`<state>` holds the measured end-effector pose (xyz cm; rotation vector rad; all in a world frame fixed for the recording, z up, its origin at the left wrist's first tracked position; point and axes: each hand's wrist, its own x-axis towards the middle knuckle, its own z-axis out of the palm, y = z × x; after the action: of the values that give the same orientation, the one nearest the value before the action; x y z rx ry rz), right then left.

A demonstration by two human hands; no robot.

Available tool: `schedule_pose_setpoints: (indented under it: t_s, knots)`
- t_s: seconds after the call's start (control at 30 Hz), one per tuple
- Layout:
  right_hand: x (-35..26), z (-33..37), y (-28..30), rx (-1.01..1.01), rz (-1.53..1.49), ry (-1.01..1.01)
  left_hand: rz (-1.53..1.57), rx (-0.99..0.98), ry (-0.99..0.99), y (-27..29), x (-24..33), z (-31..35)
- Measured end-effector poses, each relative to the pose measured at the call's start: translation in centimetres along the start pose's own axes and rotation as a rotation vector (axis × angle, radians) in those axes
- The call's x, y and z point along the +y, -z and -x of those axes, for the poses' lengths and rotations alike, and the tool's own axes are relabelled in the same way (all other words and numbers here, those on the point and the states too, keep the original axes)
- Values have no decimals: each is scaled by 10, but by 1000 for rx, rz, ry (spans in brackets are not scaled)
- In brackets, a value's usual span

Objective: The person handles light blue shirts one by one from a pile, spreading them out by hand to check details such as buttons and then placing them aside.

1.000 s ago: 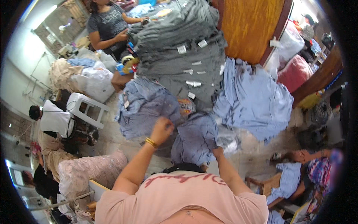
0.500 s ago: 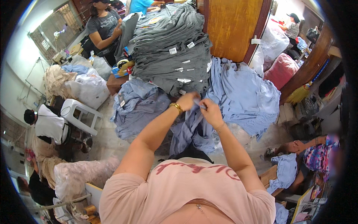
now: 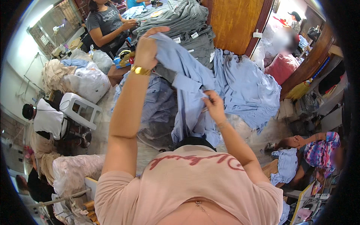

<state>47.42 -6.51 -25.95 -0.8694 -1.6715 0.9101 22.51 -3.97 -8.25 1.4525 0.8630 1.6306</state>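
Observation:
A light blue garment point(image 3: 191, 73) is stretched between my two hands, and its lower part hangs down toward my waist. My left hand point(image 3: 146, 50), with a gold watch at the wrist, is raised far forward and closed on one end of the cloth. Nearer my body, my right hand point(image 3: 215, 107) pinches the garment's edge beside a narrow folded flap. A pile of blue garments point(image 3: 155, 97) lies behind my left forearm. Another blue pile point(image 3: 249, 90) spreads out on the right. Beyond the held cloth rises a tall stack of dark grey garments point(image 3: 185, 26) with white tags.
At the far left a person point(image 3: 107, 28) stands beside the grey stack. A white plastic stool point(image 3: 79, 112) and a stuffed clear bag point(image 3: 90, 82) are on the left. A brown wooden door point(image 3: 234, 26) stands behind. On the right sits a person in a patterned top point(image 3: 320, 152).
My left hand has swung up and forward, pulling the blue garment out long. My right hand stays near its place, still pinching the cloth. The person at the far left has shifted their arms.

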Motion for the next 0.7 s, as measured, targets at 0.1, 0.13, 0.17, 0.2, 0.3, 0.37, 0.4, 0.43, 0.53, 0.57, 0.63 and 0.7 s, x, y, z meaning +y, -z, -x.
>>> schedule_pose_setpoints:
  t_s: [0.1, 0.13, 0.17, 0.2, 0.3, 0.37, 0.4, 0.43, 0.53, 0.57, 0.63, 0.7]
  knots:
    - [-27, -16, 35, -108, 78, -109, -146, 87, 100, 15, 33, 24]
    - [-28, -24, 44, -109, 161, -22, -262, 126, 140, 21, 40, 29]
    - [-32, -31, 51, -80, 171, -6, -306, 102, 139, 28, 40, 32]
    - [-39, -39, 57, -52, 180, 11, -396, 108, 158, 34, 41, 34]
    - [-59, -65, 70, 20, 230, 44, -754, 87, 198, 51, 48, 42]
    - [-78, -84, 73, 57, 246, 116, -1097, 20, 200, 59, 56, 47]
    - [-88, -93, 74, 70, 239, 178, -1014, -129, 83, 64, 56, 49]
    - [-100, -98, 72, 54, 230, 227, -931, -270, -31, 73, 54, 54]
    - [-133, -108, 64, -21, 208, 303, -439, -605, 90, 68, 58, 64]
    - [-144, -109, 59, -51, 192, 305, -133, -616, 153, 64, 49, 71]
    - [-155, -113, 41, -121, 289, 371, -48, -564, 103, 52, 8, 90]
    - [-162, -118, 22, -217, 401, 319, -332, -577, -6, 53, -57, 128]
